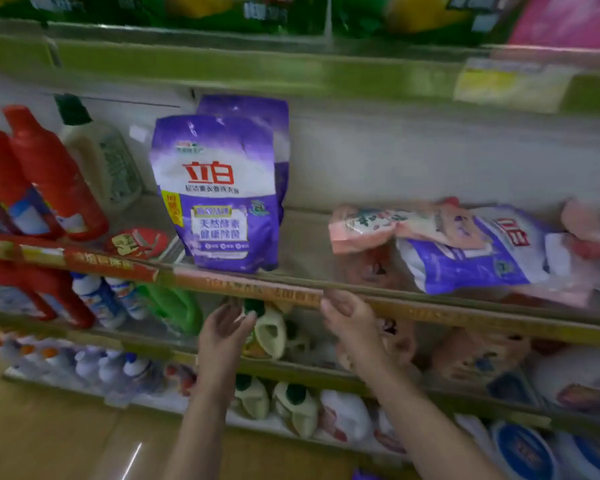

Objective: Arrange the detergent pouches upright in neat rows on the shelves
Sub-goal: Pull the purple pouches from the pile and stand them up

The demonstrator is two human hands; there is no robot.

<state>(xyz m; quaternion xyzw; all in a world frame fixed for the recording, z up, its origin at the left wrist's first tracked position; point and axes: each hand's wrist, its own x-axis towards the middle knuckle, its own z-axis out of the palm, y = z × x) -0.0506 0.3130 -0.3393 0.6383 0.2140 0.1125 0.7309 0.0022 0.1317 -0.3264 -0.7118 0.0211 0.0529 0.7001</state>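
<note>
Two purple pouches (219, 195) upright mid-frame; purple and pink pouches (465, 247) lie flat in a pile at right. Red bottles (45, 174) crowd the shelf's left end. Left hand (224, 336) and right hand (349, 318) loose-fingered, holding nothing, below the shelf rail (257, 289).

The one camera is riding on the person's head, looking forward and slightly down at the shelves (243, 289) from close range, tilted so the edges are slanting; both forearms are reaching in from the bottom.

Rear purple pouch (253, 109) mostly hidden; top-shelf packs (222, 8) blurred, cropped.
</note>
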